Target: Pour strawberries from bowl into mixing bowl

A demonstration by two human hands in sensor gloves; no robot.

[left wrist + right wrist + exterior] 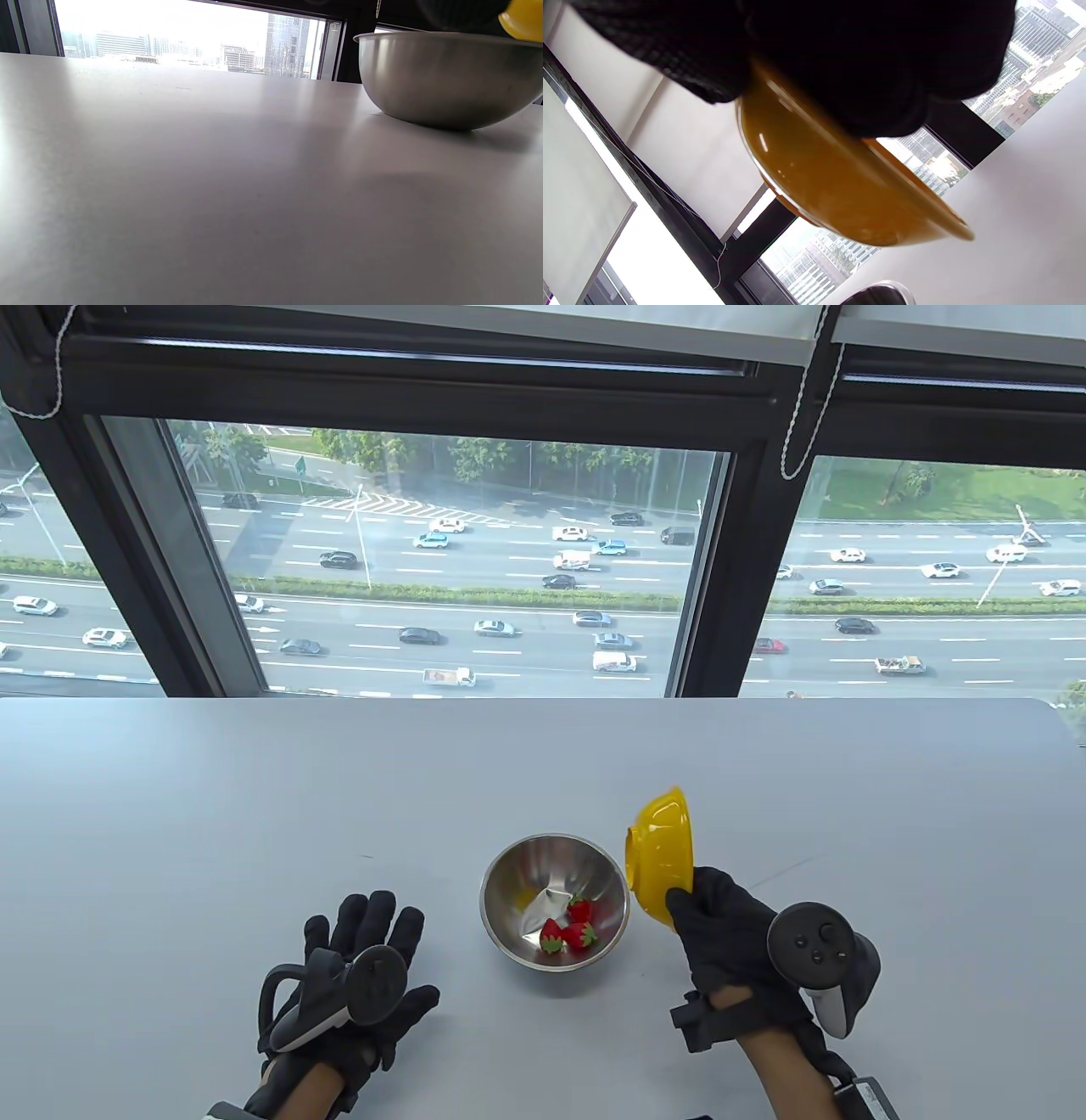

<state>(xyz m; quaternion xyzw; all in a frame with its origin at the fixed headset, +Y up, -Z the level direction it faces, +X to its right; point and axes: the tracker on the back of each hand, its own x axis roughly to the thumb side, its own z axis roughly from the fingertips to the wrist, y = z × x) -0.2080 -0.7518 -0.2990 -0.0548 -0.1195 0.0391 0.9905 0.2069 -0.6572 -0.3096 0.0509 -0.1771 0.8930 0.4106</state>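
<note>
A steel mixing bowl (pixel 509 891) stands on the table and holds three strawberries (pixel 570 931). My right hand (pixel 717 920) grips a yellow bowl (pixel 662 853) by its rim and holds it tipped on its side just right of the mixing bowl, its mouth turned toward that bowl. The yellow bowl (pixel 840 190) fills the right wrist view under my gloved fingers (pixel 865 63). My left hand (pixel 365 976) lies flat on the table with fingers spread, left of the mixing bowl, holding nothing. The left wrist view shows the mixing bowl's side (pixel 445 80).
The grey table (pixel 254 814) runs back to a large window with black frames (pixel 713 585). The table's right edge shows near the far right corner (pixel 1071 729).
</note>
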